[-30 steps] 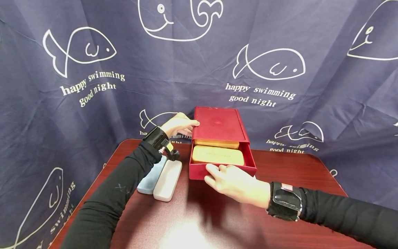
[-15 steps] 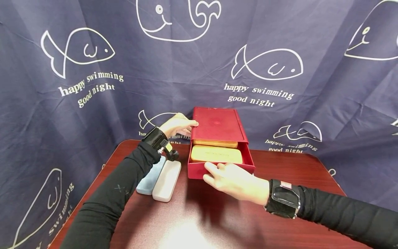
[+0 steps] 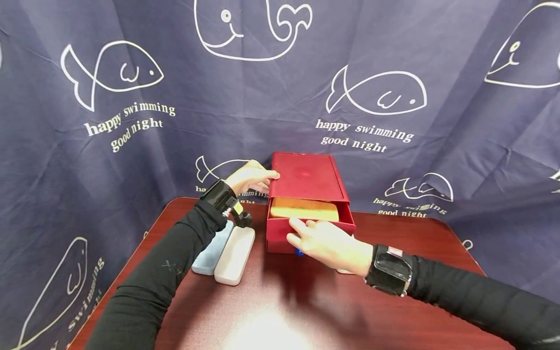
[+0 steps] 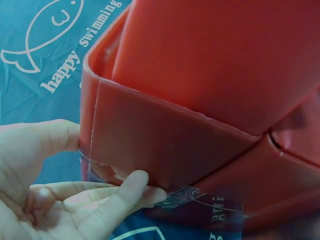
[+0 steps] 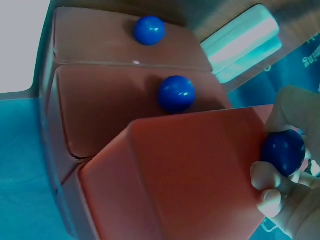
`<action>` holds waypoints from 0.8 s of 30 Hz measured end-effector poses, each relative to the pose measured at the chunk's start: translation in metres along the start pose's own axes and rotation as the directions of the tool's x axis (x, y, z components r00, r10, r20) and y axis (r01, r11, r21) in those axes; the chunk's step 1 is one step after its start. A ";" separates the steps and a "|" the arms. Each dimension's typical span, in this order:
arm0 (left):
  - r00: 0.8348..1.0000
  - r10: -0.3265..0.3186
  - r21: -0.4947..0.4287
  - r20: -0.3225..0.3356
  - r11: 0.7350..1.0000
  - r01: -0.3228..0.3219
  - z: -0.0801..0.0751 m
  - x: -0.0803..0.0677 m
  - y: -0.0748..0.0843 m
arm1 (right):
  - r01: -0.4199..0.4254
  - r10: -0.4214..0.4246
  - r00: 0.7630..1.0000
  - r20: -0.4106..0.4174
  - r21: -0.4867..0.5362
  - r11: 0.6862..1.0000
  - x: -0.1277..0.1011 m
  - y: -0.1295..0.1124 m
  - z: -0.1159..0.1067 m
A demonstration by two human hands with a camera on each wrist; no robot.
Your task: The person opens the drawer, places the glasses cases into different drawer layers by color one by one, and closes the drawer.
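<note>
Drawer travel is what we notice first: against the head views from a second and half a second back, the red drawer [image 3: 309, 229] sits further inside the red box [image 3: 306, 177], and only one tan case [image 3: 304, 210] shows in the opening where two showed before. We judge the drawer is being slid shut and has only a short way left.

Our right hand [image 3: 325, 243] is at the drawer's front wall, at 6 o'clock from the box. In the right wrist view its fingers [image 5: 272, 197] curl around the blue knob [image 5: 283, 151] of that front, so it has the knob pinched. Our left hand [image 3: 251, 176] is at the box's rear left corner, roughly 10 o'clock from the drawer; in the left wrist view the thumb lies along the side and the fingers [image 4: 127, 189] sit nearly straight against the bottom edge, pressing rather than clasping.

Box and drawer look like smooth, matte red board with rounded corners; clear tape [image 4: 185, 195] wrinkles along the bottom edge. Two more glossy round blue knobs [image 5: 176, 93] stand on the lower drawer fronts. The tan case is oblong with softened edges and a fine-grained top. At 9 o'clock from the drawer, a pale blue case [image 3: 213, 247] and a white case [image 3: 235, 254] lie touching side by side on the polished dark-red wooden table [image 3: 393, 233].
</note>
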State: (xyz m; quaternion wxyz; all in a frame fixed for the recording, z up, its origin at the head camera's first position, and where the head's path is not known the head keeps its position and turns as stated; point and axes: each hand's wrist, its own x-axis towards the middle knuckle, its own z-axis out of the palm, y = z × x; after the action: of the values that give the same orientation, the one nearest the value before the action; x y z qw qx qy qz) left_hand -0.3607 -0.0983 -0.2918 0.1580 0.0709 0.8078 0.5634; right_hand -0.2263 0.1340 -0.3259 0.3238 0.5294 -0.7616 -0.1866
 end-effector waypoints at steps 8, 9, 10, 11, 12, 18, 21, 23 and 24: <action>1.000 -0.014 -0.006 -0.023 1.000 0.013 0.002 0.001 -0.001 | -0.024 0.024 1.000 -0.003 0.022 0.999 0.002 0.011 0.013; 1.000 -0.013 0.002 -0.024 1.000 0.013 0.002 0.001 0.000 | -0.025 0.025 1.000 0.006 0.021 0.999 0.002 0.012 0.014; 1.000 -0.013 0.009 -0.024 1.000 0.013 0.002 0.001 0.000 | -0.026 0.025 1.000 0.012 0.018 1.000 0.003 0.013 0.016; 1.000 -0.015 0.006 -0.024 1.000 0.015 0.003 0.000 0.000 | -0.028 0.028 0.999 0.019 0.017 0.999 0.003 0.015 0.017; 1.000 -0.017 0.005 -0.024 1.000 0.017 0.003 0.000 0.000 | -0.030 0.029 0.999 0.023 0.016 0.999 0.004 0.016 0.019; 1.000 -0.024 0.004 -0.015 1.000 0.024 0.003 0.001 0.000 | -0.048 0.047 0.998 0.037 0.015 0.999 0.006 0.022 0.027; 1.000 -0.020 0.006 -0.008 1.000 0.020 0.002 0.002 0.000 | -0.052 0.052 0.998 0.045 0.019 0.998 0.007 0.024 0.029; 1.000 -0.019 0.012 -0.006 1.000 0.019 0.002 0.002 0.001 | -0.054 0.052 0.997 0.050 0.023 0.998 0.007 0.026 0.031; 1.000 -0.019 0.017 -0.007 1.000 0.019 0.002 0.002 0.001 | -0.054 0.052 0.997 0.052 0.023 0.998 0.007 0.026 0.032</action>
State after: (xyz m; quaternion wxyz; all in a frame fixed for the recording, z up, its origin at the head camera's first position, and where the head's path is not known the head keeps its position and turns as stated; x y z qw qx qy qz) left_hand -0.3617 -0.0953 -0.2922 0.1600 0.0626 0.8137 0.5553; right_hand -0.2679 0.1356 -0.3304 0.3024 0.5080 -0.7857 -0.1822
